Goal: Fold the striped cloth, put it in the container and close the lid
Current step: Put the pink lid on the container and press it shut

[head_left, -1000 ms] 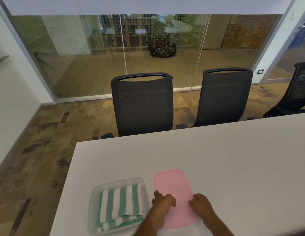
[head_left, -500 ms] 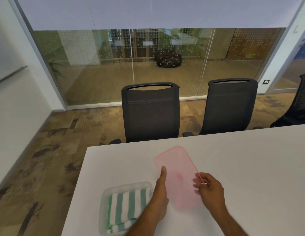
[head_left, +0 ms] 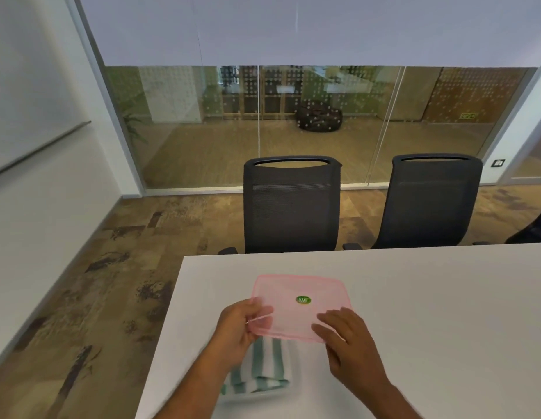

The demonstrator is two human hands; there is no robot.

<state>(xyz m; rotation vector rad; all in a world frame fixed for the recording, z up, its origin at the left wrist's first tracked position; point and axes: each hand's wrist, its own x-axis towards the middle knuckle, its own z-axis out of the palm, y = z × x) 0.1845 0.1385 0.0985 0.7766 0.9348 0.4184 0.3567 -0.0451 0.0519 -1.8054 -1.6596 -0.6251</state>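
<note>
The fingers (head_left: 257, 316) of the left hand (head_left: 239, 334) pinched the near left corner of the pink lid (head_left: 299, 309), with the thumb on top. The fingers of the right hand (head_left: 351, 349) were spread and lay on the near right corner of the lid; whether they gripped it or only rested there could not be told. The big white table (head_left: 429, 313) was smooth and flat. The lid was held up in the air above the container, which was mostly hidden under the lid and the arms. The lid was a thin, see-through rectangle with round corners and a raised edge. The striped cloth (head_left: 260, 367) was soft, green and white, and sat folded under the lid. A small round green sticker (head_left: 303, 300) sat in the middle of the lid. To do this step well, the lid probably had to be lined up with all four corners of the container, laid flat, then pushed down all around the edge
</note>
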